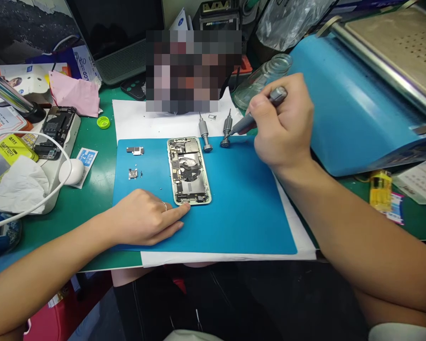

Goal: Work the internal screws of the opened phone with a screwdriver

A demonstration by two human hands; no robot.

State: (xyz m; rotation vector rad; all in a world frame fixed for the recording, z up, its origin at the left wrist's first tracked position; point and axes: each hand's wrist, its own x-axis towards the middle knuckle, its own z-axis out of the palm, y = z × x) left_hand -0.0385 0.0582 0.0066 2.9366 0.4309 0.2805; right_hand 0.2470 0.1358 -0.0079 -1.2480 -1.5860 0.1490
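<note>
My left hand [145, 219] rests on the blue mat [241, 203], its index finger stretched out to the lower edge of an opened phone [190, 170]. The phone's inner parts are exposed, and nothing is held in that hand. Closed round a grey screwdriver [244, 124] is my right hand [286, 124], over the mat's upper right. The screwdriver's tip points down-left, by two upright screwdrivers: one [204, 132] beside the phone, another [227, 129] close to the tip. Small metal phone parts [135, 150] and a connector piece [133, 174] lie to the left.
White paper [142, 118] lies under the mat. Behind it are a blurred patch [193, 71] and a glass jar [262, 80]. A blue machine [351, 104] stands at right. On the left are a green cap [103, 122], a white cable [24, 210] and another opened phone [55, 130].
</note>
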